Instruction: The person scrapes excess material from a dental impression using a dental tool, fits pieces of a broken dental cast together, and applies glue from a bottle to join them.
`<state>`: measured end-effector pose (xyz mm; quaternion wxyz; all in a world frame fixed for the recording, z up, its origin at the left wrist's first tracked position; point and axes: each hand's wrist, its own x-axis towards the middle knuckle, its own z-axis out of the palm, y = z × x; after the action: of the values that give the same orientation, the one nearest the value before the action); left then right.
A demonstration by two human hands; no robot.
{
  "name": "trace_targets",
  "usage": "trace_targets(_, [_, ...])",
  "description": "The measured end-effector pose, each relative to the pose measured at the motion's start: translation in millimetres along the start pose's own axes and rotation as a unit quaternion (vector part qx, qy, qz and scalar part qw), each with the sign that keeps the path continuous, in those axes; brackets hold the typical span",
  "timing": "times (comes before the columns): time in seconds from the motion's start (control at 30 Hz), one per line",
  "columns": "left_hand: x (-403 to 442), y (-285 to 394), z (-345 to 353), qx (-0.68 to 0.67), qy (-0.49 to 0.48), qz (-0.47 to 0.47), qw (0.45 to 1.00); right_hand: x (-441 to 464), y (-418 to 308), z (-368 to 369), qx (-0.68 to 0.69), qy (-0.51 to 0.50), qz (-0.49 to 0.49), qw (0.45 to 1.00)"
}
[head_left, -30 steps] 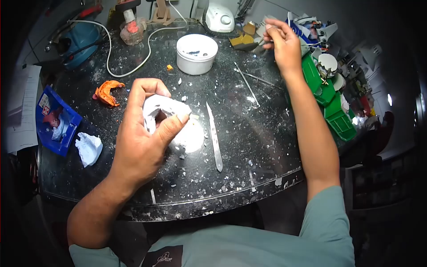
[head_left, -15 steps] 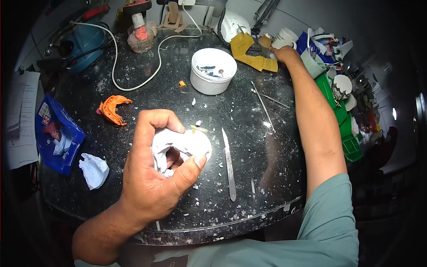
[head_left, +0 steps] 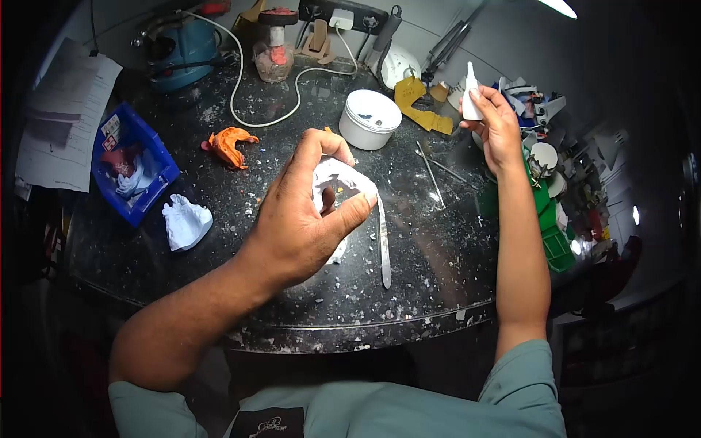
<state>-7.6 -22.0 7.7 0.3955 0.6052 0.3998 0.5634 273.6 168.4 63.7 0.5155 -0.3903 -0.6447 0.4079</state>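
Observation:
A white horseshoe-shaped plaster cast (head_left: 343, 174) is held between the thumb and fingers of my left hand (head_left: 303, 219), above the black bench. My right hand (head_left: 496, 130) grips a small white bottle (head_left: 471, 98) with its narrow tip pointing up, at the right rear of the bench. Partly behind the cast lies a metal scalpel (head_left: 385, 252). Two thin metal tools (head_left: 432, 177) rest crossed below my right hand. To the left are an orange curved piece (head_left: 232, 146) and another white cast (head_left: 187, 222).
A white tub (head_left: 370, 123) with small items stands at the back centre. At the left is a blue tray (head_left: 164, 179) beside papers (head_left: 66, 120). Yellow sandpaper (head_left: 427, 117) lies near the right rear, green bins (head_left: 556, 248) line the right edge, and a white cable (head_left: 237, 91) curves across the back.
My right hand has come back from the right rear and now has the white bottle in it. My left hand still holds the cast. The camera view has shifted.

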Motion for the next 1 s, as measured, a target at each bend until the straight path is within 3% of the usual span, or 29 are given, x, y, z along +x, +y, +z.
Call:
trace_targets(0.1, [2,-2,1,-0.023,-0.01,-0.008,1.0,-44,-25,42,0.113,-0.134,-0.054,0.983])
trace_targets(0.17, [3,-2,2,-0.029,-0.015,-0.02,0.999,-82,-23,77,0.256,-0.216,-0.028,0.942])
trace_targets(0.23, [3,-3,0,0.005,-0.008,-0.008,1.0,-102,-14,93,0.304,-0.202,0.047,0.93])
trace_targets(0.33, [3,-4,0,0.003,-0.023,-0.02,1.0,-118,-9,101,0.238,-0.202,0.067,0.948])
trace_targets(0.43, [5,-14,3,0.03,0.006,0.058,0.998,-121,-3,100,0.207,-0.228,0.067,0.949])
trace_targets(0.47, [3,-10,2,0.01,-0.021,0.009,1.0,-122,-4,103,0.219,-0.223,0.077,0.947])
trace_targets(0.57, [3,-9,2,0.039,-0.014,0.024,0.999,-122,0,101,0.261,-0.239,0.125,0.927])
trace_targets(0.7, [1,-4,1,0.062,-0.015,0.032,0.997,-129,-11,108,0.191,-0.243,0.197,0.93])
trace_targets(1.0, [1,-3,-1,0.139,-0.031,0.077,0.987,-129,-12,107,0.164,-0.243,0.184,0.938])
